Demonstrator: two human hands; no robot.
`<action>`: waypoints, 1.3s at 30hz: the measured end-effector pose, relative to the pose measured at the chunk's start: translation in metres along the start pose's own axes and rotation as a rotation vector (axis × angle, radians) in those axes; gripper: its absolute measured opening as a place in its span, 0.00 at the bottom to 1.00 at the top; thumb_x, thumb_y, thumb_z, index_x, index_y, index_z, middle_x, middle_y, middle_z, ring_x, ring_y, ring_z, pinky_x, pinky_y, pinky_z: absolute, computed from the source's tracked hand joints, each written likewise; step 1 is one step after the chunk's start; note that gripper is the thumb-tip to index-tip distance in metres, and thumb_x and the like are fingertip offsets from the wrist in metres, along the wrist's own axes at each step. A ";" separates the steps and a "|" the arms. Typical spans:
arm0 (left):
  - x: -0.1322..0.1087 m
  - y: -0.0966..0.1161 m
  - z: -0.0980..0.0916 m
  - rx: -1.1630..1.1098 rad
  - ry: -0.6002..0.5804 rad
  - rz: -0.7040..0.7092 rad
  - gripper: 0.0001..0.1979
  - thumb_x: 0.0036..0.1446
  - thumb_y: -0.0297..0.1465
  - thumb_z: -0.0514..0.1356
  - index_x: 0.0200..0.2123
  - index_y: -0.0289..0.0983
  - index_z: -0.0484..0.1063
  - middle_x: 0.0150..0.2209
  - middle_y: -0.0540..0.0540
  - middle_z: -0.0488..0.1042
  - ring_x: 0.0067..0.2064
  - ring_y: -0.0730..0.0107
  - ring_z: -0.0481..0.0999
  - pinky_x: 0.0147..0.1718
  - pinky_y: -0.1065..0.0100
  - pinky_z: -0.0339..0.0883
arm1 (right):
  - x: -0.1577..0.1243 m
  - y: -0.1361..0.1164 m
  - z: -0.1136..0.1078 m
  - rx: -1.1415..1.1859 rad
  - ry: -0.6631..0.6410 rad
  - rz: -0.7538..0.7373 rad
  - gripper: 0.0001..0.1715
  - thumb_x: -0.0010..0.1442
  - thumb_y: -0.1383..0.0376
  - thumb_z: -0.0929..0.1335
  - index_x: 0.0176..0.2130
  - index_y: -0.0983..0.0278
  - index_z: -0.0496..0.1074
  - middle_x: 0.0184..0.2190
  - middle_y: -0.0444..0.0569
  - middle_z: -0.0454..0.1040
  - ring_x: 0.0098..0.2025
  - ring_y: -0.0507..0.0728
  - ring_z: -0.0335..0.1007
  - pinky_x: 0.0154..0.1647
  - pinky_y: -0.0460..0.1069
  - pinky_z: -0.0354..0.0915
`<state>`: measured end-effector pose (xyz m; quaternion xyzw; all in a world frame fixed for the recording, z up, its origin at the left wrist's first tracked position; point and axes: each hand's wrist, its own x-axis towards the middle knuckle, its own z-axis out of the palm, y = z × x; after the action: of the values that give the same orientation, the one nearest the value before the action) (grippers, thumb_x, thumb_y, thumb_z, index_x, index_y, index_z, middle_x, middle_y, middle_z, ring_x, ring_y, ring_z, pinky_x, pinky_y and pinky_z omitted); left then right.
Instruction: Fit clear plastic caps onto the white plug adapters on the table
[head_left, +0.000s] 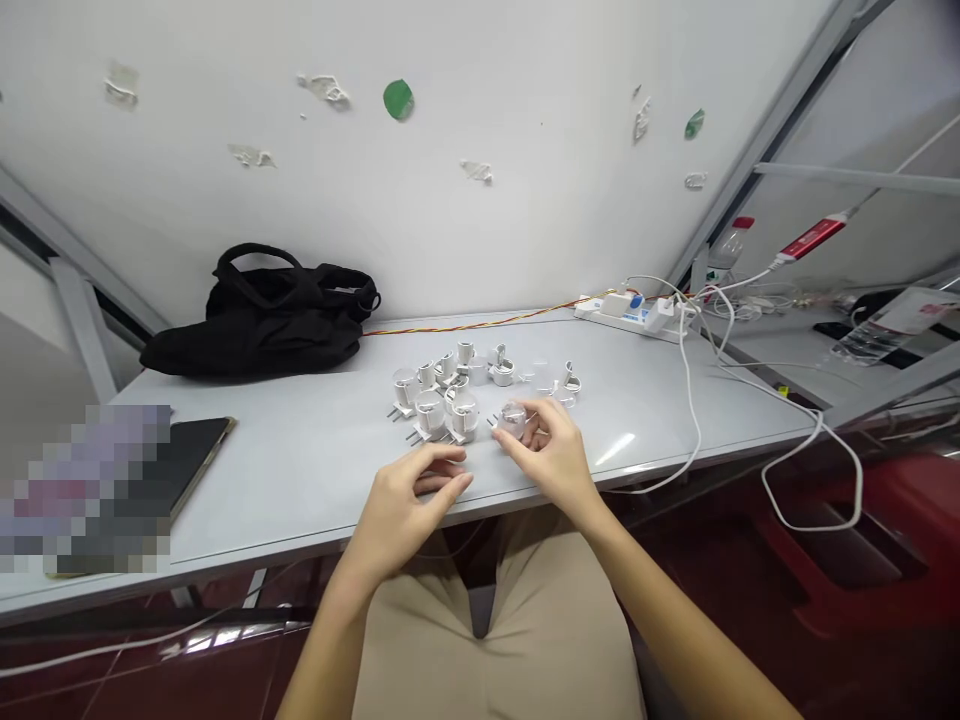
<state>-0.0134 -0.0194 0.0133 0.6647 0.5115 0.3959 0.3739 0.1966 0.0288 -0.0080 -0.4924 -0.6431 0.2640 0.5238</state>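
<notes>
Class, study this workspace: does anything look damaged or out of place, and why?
Yes: the white wall looks damaged, with ragged, torn-looking patches breaking its plain surface. The clear-domed plug in the right hand is too small to check for flaws.

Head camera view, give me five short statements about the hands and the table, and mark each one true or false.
1. The right hand holds a clear-domed piece. True.
2. The left hand grips a white cable. False: the left hand shows nothing in its grasp.
3. Several similar pieces are grouped on the table. True.
4. The black bag sits right of the power strip. False: in this view, the black bag is left of the power strip.
5. A green patch is on the wall. True.
</notes>
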 end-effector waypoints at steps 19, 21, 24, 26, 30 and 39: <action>0.004 -0.004 -0.002 0.197 -0.120 0.094 0.17 0.65 0.42 0.61 0.52 0.43 0.79 0.65 0.43 0.71 0.58 0.53 0.78 0.48 0.59 0.80 | 0.027 0.048 -0.052 -0.392 0.110 -0.029 0.24 0.59 0.53 0.71 0.50 0.61 0.66 0.55 0.61 0.71 0.60 0.69 0.66 0.60 0.66 0.64; 0.004 -0.003 -0.002 0.215 -0.134 0.097 0.17 0.65 0.42 0.60 0.53 0.44 0.79 0.65 0.44 0.71 0.59 0.53 0.77 0.48 0.59 0.80 | 0.026 0.049 -0.052 -0.381 0.085 0.021 0.19 0.59 0.54 0.70 0.46 0.60 0.66 0.50 0.57 0.75 0.54 0.66 0.71 0.55 0.63 0.67; 0.004 -0.002 -0.002 0.236 -0.142 0.090 0.17 0.65 0.43 0.60 0.53 0.46 0.79 0.66 0.46 0.70 0.60 0.53 0.77 0.49 0.59 0.79 | 0.026 0.046 -0.052 -0.406 0.084 0.029 0.15 0.59 0.55 0.70 0.40 0.60 0.66 0.42 0.53 0.76 0.45 0.64 0.72 0.48 0.59 0.68; 0.004 -0.002 -0.002 0.252 -0.141 0.086 0.17 0.65 0.43 0.60 0.53 0.46 0.79 0.66 0.46 0.70 0.60 0.53 0.76 0.49 0.59 0.79 | 0.025 0.043 -0.052 -0.428 0.085 -0.003 0.12 0.60 0.55 0.69 0.38 0.60 0.65 0.38 0.52 0.75 0.43 0.63 0.71 0.46 0.58 0.67; 0.004 -0.001 -0.001 0.262 -0.138 0.085 0.18 0.66 0.43 0.59 0.53 0.45 0.79 0.65 0.45 0.70 0.60 0.53 0.76 0.49 0.59 0.79 | 0.022 0.039 -0.049 -0.536 0.063 -0.019 0.11 0.63 0.55 0.67 0.39 0.60 0.65 0.39 0.52 0.74 0.41 0.63 0.71 0.41 0.56 0.66; 0.003 -0.001 0.001 0.247 -0.132 0.075 0.17 0.66 0.43 0.59 0.52 0.44 0.78 0.60 0.44 0.76 0.59 0.54 0.76 0.49 0.59 0.78 | 0.017 0.033 -0.051 -0.345 0.462 -0.154 0.20 0.60 0.52 0.73 0.44 0.63 0.69 0.40 0.52 0.73 0.37 0.59 0.72 0.39 0.55 0.71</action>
<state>-0.0122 -0.0159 0.0124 0.7489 0.5055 0.2990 0.3068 0.2569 0.0478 -0.0127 -0.5707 -0.5779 -0.0087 0.5833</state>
